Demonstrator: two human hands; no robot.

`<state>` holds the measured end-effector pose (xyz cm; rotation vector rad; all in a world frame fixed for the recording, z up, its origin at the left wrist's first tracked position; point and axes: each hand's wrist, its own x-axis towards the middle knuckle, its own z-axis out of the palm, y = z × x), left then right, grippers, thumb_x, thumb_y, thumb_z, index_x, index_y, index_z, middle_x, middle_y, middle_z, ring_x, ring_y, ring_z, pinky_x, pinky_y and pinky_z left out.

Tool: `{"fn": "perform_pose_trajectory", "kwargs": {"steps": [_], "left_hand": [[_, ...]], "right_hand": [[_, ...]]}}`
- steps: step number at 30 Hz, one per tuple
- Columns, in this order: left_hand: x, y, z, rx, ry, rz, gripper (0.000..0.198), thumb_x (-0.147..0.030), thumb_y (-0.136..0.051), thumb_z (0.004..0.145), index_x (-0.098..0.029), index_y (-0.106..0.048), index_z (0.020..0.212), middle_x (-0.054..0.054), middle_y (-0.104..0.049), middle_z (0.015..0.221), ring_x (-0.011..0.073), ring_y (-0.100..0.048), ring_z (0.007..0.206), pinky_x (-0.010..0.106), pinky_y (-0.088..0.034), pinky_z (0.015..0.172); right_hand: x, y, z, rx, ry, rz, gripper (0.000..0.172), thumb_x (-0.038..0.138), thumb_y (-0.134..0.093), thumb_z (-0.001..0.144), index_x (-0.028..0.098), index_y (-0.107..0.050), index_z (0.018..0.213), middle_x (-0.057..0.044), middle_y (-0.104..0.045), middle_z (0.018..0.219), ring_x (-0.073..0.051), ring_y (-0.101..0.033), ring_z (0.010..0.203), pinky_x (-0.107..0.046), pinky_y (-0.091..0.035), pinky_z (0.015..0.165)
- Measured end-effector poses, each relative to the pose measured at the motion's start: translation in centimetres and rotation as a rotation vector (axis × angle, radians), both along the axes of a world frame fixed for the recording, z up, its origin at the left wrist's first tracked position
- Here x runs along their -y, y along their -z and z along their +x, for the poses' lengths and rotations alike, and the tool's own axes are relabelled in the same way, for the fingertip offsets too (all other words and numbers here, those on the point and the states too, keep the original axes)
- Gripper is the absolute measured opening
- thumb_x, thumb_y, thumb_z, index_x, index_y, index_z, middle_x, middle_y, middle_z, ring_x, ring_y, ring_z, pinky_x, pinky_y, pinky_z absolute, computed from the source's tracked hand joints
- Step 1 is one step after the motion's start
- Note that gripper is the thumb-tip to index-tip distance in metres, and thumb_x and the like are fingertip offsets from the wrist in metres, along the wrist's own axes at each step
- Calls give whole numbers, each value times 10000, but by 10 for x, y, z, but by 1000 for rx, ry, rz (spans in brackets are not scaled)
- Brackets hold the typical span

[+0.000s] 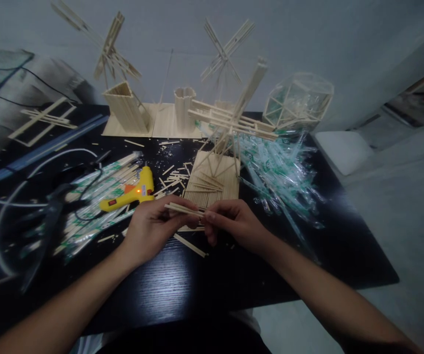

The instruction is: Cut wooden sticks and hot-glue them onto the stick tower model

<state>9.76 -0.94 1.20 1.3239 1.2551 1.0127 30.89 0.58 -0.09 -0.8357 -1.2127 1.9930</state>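
Observation:
Between my two hands lies a short bundle of thin wooden sticks (184,210), roughly level above the table's front part. My left hand (156,226) is closed round its left part, thumb below and fingers behind. The fingertips of my right hand (230,221) pinch its right end. Just behind the hands stands a wooden windmill model (230,128) on a flat stick base (230,177), with several loose sticks lying on it. One more stick piece (190,245) rests on the black table (234,280) below my hands.
A yellow glue gun (132,191) with a lit orange light lies left, on packed sticks (86,216). Crumpled clear wrappers (281,167) cover the right side. Wooden towers (127,108) and a polygonal frame (300,101) stand behind. Offcuts (175,179) and cables (3,216) are scattered about.

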Motion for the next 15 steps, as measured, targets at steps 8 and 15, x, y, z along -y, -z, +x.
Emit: {"fn": "perform_pose_trajectory", "kwargs": {"steps": [8,15], "left_hand": [[-1,-2,4,-27,17,15,148,-310,-859,728,-223,-803,834,29,-794,757,191,-742,655,271,-614,627],[0,-4,2,-126,98,93,57,-276,-822,780,-242,-810,824,25,-795,798,182,-731,711,260,-590,672]], "right_hand": [[0,-1,-1,-9,4,-44,332,458,-802,854,143,-716,790,-1,-712,671,-102,-660,535,-213,-569,542],[1,0,-1,-3,-22,-65,342,463,-807,849,142,-704,792,2,-710,664,-102,-664,533,-207,-562,540]]}}
